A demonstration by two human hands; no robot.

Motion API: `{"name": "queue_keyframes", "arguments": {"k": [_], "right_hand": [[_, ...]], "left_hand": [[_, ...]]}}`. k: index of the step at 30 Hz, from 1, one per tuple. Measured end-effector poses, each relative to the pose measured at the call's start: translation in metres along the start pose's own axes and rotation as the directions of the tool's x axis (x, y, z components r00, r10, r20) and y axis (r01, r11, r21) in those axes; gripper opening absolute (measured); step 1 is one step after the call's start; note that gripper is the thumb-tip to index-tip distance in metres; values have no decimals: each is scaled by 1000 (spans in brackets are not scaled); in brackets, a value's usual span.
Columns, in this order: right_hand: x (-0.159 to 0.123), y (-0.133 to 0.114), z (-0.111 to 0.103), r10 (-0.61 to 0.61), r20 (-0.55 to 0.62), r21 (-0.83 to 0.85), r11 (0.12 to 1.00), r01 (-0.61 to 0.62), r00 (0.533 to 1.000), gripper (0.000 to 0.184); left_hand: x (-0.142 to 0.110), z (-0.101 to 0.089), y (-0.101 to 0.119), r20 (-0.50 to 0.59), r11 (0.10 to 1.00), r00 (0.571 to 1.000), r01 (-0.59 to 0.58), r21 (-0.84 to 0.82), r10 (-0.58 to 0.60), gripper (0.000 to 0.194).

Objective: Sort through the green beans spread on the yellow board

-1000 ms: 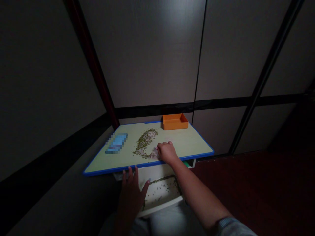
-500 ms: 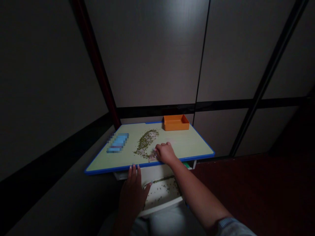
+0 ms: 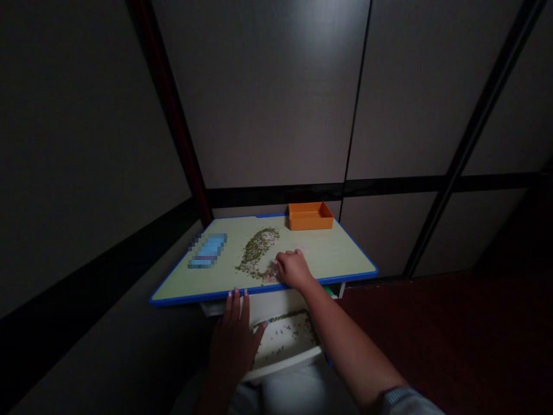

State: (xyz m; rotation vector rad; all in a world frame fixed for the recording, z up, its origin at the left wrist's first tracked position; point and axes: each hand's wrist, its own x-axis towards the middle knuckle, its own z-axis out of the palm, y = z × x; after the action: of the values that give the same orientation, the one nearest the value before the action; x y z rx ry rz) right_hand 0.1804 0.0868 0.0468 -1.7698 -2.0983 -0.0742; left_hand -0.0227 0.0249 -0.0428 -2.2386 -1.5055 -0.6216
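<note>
A loose spread of small green beans [image 3: 258,246] lies on the pale, blue-edged tabletop [image 3: 328,251], with some pinkish bits among them at the near end. My right hand [image 3: 293,269] rests on the table at that near end, its fingers curled together; whatever they hold is hidden. At the table's front edge my left hand [image 3: 237,325] has its fingers stretched out, fingertips against the rim and thumb apart. Below the tabletop a white drawer [image 3: 280,362] is pulled out, with more small beans scattered inside it.
An orange open box [image 3: 311,222] stands at the back right of the tabletop. On the left lies a blue, pixelated item [image 3: 209,251]. Dark wall panels [image 3: 276,104] rise right behind the table, and a dark red floor [image 3: 432,334] is on the right.
My right hand has barely shifted, staying curled at the near end of the beans. The left hand keeps its place at the table edge.
</note>
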Motion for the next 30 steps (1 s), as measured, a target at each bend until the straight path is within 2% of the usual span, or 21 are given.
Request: {"name": "queue_keyframes", "arguments": {"k": [10, 21, 26, 30], "right_hand": [[-2, 0, 0, -29, 10, -8, 1000, 29, 1000, 25], [0, -1, -1, 23, 33, -69, 997, -21, 999, 26], [0, -1, 1, 4, 24, -76, 997, -2, 1000, 25], [0, 0, 3, -3, 19, -67, 998, 4, 1000, 23]], "left_hand": [[-1, 12, -3, -85, 998, 996, 1, -67, -7, 71], [1, 4, 5, 9, 985, 996, 90, -149, -90, 74], [1, 2, 6, 26, 987, 997, 70, -148, -67, 76], [1, -2, 9, 42, 983, 994, 108, -146, -103, 75]]}}
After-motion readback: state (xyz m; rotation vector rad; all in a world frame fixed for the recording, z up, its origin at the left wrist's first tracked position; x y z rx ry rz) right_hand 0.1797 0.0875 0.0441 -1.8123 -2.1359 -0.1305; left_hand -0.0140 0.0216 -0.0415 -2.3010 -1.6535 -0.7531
